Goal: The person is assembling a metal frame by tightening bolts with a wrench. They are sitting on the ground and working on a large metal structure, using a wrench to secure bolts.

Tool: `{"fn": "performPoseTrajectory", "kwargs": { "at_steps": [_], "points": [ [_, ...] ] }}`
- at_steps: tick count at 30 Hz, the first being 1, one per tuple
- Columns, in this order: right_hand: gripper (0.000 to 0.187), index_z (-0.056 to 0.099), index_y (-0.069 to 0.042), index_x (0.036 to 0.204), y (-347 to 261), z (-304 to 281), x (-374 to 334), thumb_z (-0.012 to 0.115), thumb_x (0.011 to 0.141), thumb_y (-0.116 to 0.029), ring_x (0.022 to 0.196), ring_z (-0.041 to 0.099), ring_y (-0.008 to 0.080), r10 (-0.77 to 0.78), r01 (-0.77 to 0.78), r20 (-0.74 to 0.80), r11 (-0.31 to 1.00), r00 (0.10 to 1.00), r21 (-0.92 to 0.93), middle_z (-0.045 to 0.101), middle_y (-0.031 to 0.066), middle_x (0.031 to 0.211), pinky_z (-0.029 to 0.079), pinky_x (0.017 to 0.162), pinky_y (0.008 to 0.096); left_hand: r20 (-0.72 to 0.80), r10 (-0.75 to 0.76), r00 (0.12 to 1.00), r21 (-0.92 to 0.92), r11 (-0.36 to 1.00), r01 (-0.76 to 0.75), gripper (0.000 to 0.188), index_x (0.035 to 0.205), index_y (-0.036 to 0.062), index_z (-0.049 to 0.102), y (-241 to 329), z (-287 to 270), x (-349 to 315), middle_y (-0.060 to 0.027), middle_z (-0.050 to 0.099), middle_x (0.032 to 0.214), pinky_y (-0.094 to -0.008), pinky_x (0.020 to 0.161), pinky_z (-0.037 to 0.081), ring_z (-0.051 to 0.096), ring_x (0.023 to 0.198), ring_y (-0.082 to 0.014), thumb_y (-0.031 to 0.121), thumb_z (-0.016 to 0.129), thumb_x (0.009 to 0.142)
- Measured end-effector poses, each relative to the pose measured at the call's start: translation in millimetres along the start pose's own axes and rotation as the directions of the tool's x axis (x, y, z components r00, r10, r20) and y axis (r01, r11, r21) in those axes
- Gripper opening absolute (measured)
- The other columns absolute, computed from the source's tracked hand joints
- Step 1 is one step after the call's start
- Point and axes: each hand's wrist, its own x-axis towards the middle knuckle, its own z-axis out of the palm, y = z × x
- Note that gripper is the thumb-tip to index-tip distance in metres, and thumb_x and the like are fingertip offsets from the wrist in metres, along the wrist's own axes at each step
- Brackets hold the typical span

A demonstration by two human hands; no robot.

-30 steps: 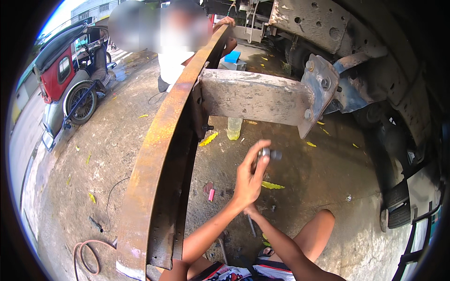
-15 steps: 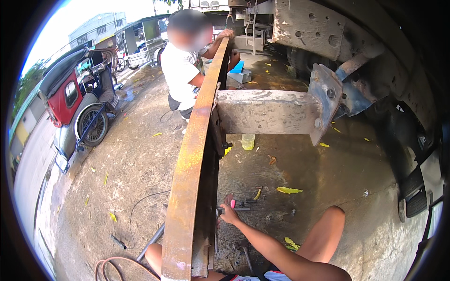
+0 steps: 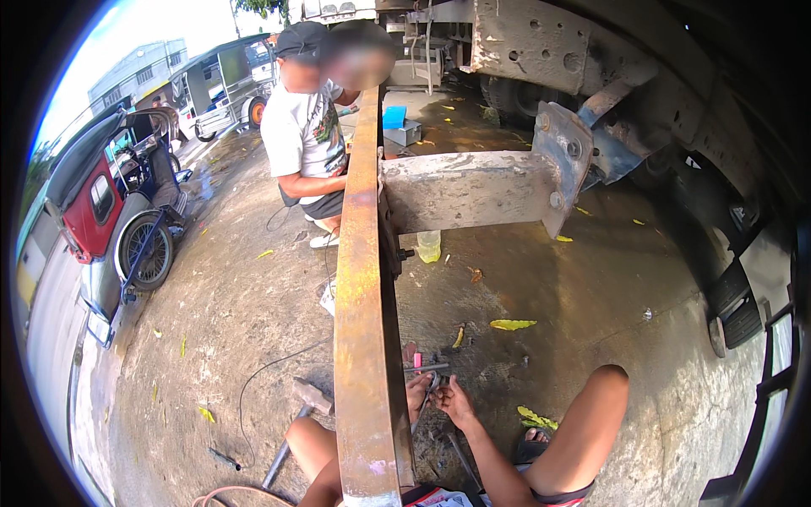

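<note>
A long rusty steel beam runs away from me through the middle of the view. Just right of its near end, low over the ground, my left hand is closed on a small grey metal tool, whose exact kind I cannot make out. The beam hides part of my left forearm. Beside it my right hand has its fingers apart, the tips close to the same tool. Beyond both hands lie a metal bar and a pink piece.
A hammer lies left of the beam, near a thin black cable. Another person crouches at the beam's far part. A bracket joins the beam to the truck frame. A red sidecar stands left.
My left hand has come into sight beside the beam, and my right hand has moved right, toward it. The other person has leaned toward the beam. The whole view has shifted.
</note>
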Motion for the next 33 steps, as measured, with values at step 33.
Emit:
{"fn": "performPoseTrajectory", "kwargs": {
  "at_steps": [33],
  "points": [
    [0.045, 0.07, -0.002, 0.105, -203.3, 162.3, 151.0, 0.079, 0.075, -0.034, 0.099, 0.071, 0.0371, 0.557, 0.717, 0.452, -0.55, 0.697, -0.429, 0.074, 0.0197, 0.102, 0.056, 0.082, 0.0484, -0.185, 0.392, 0.901, -0.563, 0.71, -0.424, 0.031, 0.099, 0.018, 0.064, -5.4, -99.5, 158.8, -0.002, 0.061, 0.084, -0.0358, 0.052, 0.046, 0.06, 0.067, -0.0171, 0.045, 0.051, 0.101]
  ]
}}
